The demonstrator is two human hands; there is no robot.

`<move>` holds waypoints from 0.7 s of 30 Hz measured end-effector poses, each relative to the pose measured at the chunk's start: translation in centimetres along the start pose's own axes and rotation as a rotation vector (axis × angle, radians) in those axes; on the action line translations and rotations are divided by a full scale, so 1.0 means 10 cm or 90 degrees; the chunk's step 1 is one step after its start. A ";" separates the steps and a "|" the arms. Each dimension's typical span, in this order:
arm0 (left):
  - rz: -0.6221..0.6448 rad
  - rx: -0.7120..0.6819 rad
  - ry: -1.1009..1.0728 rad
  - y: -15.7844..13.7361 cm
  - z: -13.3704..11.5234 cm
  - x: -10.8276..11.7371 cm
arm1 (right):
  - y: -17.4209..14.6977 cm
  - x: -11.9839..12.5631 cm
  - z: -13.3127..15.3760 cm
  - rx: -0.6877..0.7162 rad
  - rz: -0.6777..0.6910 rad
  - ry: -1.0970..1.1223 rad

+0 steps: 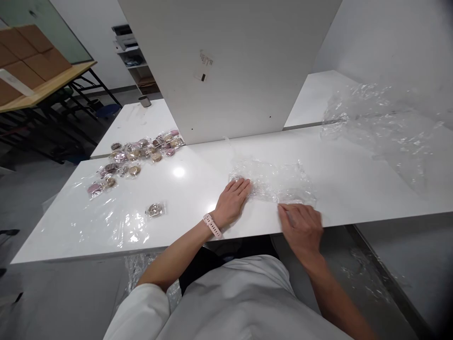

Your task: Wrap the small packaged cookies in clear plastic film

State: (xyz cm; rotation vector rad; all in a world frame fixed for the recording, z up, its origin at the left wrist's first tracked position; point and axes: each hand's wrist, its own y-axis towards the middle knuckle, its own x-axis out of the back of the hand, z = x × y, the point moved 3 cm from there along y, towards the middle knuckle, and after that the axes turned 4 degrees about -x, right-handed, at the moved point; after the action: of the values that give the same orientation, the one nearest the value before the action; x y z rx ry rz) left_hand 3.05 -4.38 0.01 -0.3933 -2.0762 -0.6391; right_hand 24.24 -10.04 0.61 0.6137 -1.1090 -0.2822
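Note:
A crumpled piece of clear plastic film (272, 179) lies on the white table in front of me. My left hand (232, 200), with a pale pink watch band on its wrist, rests flat on the film's left end. Its fingers are stretched out and held side by side. At the film's near right edge is my right hand (302, 226), fingers curled and closed on the plastic there; the fingertips are partly hidden. To the left of my hands a single round item in a clear wrapper (155, 209) sits by itself.
Several wrapped round pieces (134, 153), pink, brown and tan, are heaped at the table's left. Clear sheeting (106, 217) covers the near left corner. More loose film (382, 127) spreads at the right. An upright white panel (240, 66) stands behind the table (198, 189).

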 end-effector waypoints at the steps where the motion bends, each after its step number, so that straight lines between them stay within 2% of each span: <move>1: -0.008 0.010 -0.018 0.02 -0.02 0.01 | -0.07 0.07 -0.07 -0.041 0.013 -0.051; 4: -0.040 0.038 -0.076 0.07 -0.05 0.05 | -0.09 0.11 -0.19 -0.059 0.092 -0.093; 7: -0.052 0.046 -0.095 0.09 -0.05 0.06 | 0.13 -0.05 -0.12 -0.011 0.135 0.000; 10: -0.011 0.040 -0.045 0.09 -0.03 0.03 | 0.41 -0.27 0.10 0.073 0.194 0.162; 12: 0.017 0.048 0.003 0.10 -0.01 0.01 | 0.53 -0.41 0.26 0.154 0.271 0.257; 15: 0.016 0.058 0.025 0.10 0.02 -0.01 | 0.63 -0.56 0.38 0.243 0.374 0.305; 18: -0.012 0.044 -0.026 0.07 0.03 0.02 | 0.70 -0.64 0.29 0.283 0.434 0.307; 21: -0.055 0.032 -0.099 0.00 0.04 0.10 | 0.76 -0.69 0.15 0.286 0.439 0.322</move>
State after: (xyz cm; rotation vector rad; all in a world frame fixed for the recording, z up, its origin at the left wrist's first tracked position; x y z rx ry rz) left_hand 2.29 -4.12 0.66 -0.3351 -2.2622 -0.6219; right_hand 19.23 -0.93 0.37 0.6104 -0.8260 0.7021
